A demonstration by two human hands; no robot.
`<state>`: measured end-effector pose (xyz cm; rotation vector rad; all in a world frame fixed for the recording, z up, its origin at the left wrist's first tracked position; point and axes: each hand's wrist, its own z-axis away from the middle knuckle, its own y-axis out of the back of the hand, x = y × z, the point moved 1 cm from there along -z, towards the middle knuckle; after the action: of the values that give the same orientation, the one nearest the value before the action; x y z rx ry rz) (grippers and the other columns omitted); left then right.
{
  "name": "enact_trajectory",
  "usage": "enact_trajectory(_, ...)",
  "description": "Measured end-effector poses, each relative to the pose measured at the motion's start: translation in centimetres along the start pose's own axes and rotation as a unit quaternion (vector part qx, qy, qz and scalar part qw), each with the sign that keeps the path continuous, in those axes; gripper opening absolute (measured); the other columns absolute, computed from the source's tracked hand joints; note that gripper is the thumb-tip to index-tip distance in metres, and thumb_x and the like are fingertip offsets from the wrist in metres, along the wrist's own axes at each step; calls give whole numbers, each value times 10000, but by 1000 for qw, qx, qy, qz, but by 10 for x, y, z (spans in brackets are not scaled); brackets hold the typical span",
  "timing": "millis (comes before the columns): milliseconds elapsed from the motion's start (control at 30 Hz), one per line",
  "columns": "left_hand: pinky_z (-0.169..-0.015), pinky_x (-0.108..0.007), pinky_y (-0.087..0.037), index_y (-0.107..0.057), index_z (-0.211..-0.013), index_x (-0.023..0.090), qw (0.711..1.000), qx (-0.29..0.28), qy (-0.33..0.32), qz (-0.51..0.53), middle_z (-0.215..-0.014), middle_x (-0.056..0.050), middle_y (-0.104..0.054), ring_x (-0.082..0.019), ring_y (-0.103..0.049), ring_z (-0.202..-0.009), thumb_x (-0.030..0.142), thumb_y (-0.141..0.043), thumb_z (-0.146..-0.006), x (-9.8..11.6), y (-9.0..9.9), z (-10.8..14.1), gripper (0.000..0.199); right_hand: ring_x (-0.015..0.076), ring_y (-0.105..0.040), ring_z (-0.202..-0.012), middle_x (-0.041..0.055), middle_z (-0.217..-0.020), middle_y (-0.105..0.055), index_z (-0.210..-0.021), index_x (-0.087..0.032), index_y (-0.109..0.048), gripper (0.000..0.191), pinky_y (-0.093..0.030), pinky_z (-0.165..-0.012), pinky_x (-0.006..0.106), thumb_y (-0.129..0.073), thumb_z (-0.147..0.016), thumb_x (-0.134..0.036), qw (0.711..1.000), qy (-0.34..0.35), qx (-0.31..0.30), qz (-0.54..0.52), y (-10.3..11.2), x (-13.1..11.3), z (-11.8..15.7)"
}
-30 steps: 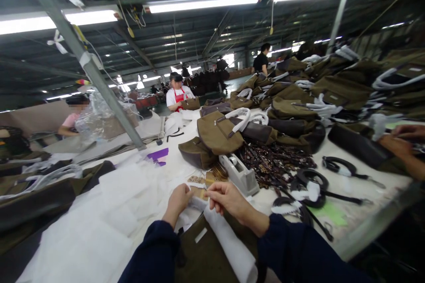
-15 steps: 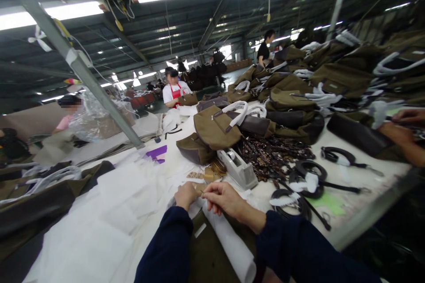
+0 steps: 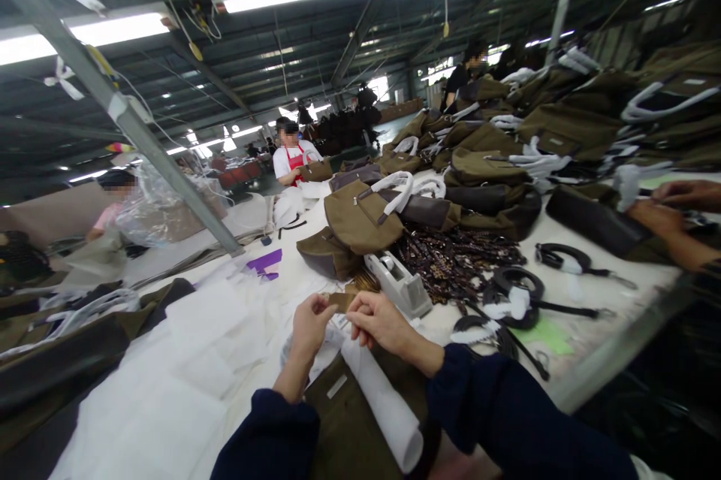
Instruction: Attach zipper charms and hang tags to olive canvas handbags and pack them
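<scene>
Both grips are pinched together, left hand point(image 3: 307, 326) and right hand point(image 3: 381, 324), can't make out on what. Olive bag point(image 3: 341, 420) is right below them, white roll point(image 3: 383, 406) lying on it.

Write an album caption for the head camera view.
Left hand and right hand close together by an olive bag and white roll, a tape dispenser and heaped bags beyond.

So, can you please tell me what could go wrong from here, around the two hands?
The right hand is close to the tape dispenser and might knock it. The left sleeve could drag the thin white sheets beside it. The rolled white sheet on the olive bag might slip, as its near end appears unheld.
</scene>
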<state>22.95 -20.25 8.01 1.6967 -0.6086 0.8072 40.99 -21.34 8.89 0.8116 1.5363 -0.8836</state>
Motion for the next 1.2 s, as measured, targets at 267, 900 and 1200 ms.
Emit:
enact_trajectory(267, -623, -261, -394, -621, -743, 177, 997, 23, -39, 59, -688, 8, -615, -139, -501, -627, 441, -681, -709, 38, 14, 39, 272, 68, -487, -376, -27, -544, -604, -748, -158, -566, 102, -340, -347, 148, -608, -784, -244, 998, 35, 37, 32, -7, -9, -4)
enact_trajectory(900, -738, -311, -420, -620, -764, 191, 995, 37, -76, 58, -741, -15, -643, -186, -574, -733, 298, -622, -771, 42, 10, 62, 107, 91, -505, -397, -33, -517, -574, -735, -166, -545, 82, -387, -371, 169, -561, -813, -186, 994, 62, 40, 82, -17, -14, 4)
enact_trajectory(1200, -817, -306, -469, -681, -905, 167, 966, -71, -46, 245, -857, -43, -691, -184, -602, -828, 450, -531, -919, 29, 16, 69, 321, 72, -467, -413, -32, -559, -579, -759, -167, -587, 64, -355, -376, 158, -563, -815, -189, 987, 54, 21, 147, -10, -16, 5)
